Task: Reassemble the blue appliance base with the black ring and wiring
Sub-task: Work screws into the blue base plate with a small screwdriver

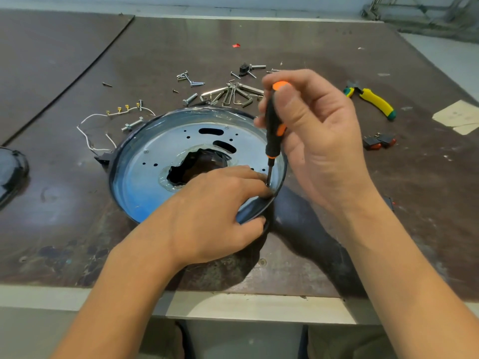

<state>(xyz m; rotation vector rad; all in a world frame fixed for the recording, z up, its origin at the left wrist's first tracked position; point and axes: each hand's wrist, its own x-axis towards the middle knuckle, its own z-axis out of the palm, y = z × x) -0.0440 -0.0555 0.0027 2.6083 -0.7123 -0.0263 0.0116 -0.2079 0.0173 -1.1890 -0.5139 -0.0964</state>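
The blue appliance base (145,182) lies on the brown table, a shallow round dish with a metal plate and a jagged hole in its middle. A black ring (114,161) runs round its rim. White wiring (85,136) with brass terminals trails off its far left side. My left hand (217,216) grips the near right rim, fingers inside and thumb outside. My right hand (316,136) holds a black and orange screwdriver (273,130) upright, its tip down on the plate beside my left fingertips.
Loose screws, bolts and hex keys (233,93) lie scattered just beyond the base. Yellow-handled pliers (373,99) and two red rocker switches (378,142) sit to the right. A dark part (10,172) pokes in at the left edge. The table's front edge (233,304) is near.
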